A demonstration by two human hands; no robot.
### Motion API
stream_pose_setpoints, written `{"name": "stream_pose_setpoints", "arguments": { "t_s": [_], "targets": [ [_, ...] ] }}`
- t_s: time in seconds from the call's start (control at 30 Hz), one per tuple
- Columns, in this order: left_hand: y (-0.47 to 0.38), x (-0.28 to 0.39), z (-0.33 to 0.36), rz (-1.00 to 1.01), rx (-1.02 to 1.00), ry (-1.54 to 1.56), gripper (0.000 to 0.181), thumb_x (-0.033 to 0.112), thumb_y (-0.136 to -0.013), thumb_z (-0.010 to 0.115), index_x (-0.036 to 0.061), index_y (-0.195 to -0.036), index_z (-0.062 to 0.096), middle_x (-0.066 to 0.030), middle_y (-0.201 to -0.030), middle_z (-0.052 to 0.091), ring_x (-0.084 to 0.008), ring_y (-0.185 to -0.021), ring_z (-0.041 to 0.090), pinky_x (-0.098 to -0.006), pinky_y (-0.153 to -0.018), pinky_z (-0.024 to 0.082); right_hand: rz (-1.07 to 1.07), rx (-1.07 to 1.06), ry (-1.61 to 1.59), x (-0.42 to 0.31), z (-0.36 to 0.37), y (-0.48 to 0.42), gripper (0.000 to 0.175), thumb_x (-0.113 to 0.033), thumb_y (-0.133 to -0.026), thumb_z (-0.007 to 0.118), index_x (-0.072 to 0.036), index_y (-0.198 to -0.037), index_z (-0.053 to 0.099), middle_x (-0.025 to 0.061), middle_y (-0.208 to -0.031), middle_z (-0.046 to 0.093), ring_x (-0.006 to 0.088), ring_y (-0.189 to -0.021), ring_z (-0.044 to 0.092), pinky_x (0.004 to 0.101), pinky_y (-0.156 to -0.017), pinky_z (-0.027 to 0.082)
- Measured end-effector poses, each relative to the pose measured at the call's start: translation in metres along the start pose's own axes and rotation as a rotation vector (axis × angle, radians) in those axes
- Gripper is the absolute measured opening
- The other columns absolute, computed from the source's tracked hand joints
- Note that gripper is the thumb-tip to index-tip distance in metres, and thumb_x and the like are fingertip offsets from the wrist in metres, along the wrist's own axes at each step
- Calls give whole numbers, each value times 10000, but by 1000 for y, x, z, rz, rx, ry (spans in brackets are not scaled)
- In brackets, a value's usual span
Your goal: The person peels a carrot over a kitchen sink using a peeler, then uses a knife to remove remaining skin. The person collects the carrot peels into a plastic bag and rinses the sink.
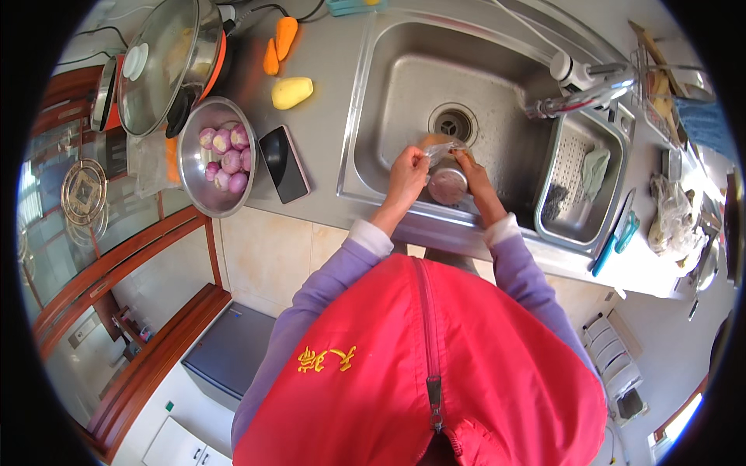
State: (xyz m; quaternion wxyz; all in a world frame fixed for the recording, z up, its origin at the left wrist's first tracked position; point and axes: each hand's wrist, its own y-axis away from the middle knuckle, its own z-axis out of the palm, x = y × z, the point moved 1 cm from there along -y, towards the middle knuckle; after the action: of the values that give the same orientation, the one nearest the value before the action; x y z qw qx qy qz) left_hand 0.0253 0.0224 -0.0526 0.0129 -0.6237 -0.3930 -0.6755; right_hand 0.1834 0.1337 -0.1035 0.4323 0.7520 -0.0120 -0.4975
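Observation:
Above the front part of the stainless steel sink point(402, 76), my left hand point(410, 172) pinches a piece of clear plastic film or bag point(444, 150). My right hand point(475, 175) holds the other side of the same plastic, with its fingers near the middle. Between and below the hands is a round, shiny container point(447, 185), perhaps a jar or can; whether a hand also supports it cannot be told. Something brownish shows just behind the plastic. The drain point(453, 123) lies beyond the hands.
A steel bowl of peeled purple onions point(231, 161), a phone point(284, 164), a peeled potato point(292, 92) and carrots point(285, 38) lie left. Right are the faucet point(574, 102), a perforated basin point(574, 169) with a cloth point(594, 173), a knife point(622, 218) and a teal-handled tool point(627, 231).

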Motion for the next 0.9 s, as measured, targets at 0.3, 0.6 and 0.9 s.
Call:
{"name": "stream_pose_setpoints", "arguments": {
  "t_s": [0.3, 0.6, 0.9],
  "targets": [
    [3, -1, -14, -166, 72, 200, 130, 126, -931, 611, 16, -996, 586, -37, -763, 586, -101, -619, 544, -255, -511, 479, 58, 46, -813, -18, -87, -18, 500, -541, -976, 537, -73, -1112, 650, 58, -996, 707, 171, -867, 689, 322, -736, 577],
    [22, 3, -27, -233, 0, 212, 130, 147, -928, 625, 39, -986, 581, -12, -765, 581, -82, -642, 536, -261, -561, 501, -427, 300, 307, -15, -39, -60, 291, -285, -868, 734, -24, -978, 666, 132, -887, 701, 184, -753, 667, 337, -678, 518],
    [38, 5, -47, -264, 28, 258, 129, 167, -936, 632, 65, -992, 575, 11, -790, 576, -64, -686, 536, -254, -599, 500, -685, 274, 778, 3, -14, -81, 134, -68, -839, 668, -102, -968, 658, 79, -983, 646, 340, -906, 634, 438, -773, 527]
  ]
}}
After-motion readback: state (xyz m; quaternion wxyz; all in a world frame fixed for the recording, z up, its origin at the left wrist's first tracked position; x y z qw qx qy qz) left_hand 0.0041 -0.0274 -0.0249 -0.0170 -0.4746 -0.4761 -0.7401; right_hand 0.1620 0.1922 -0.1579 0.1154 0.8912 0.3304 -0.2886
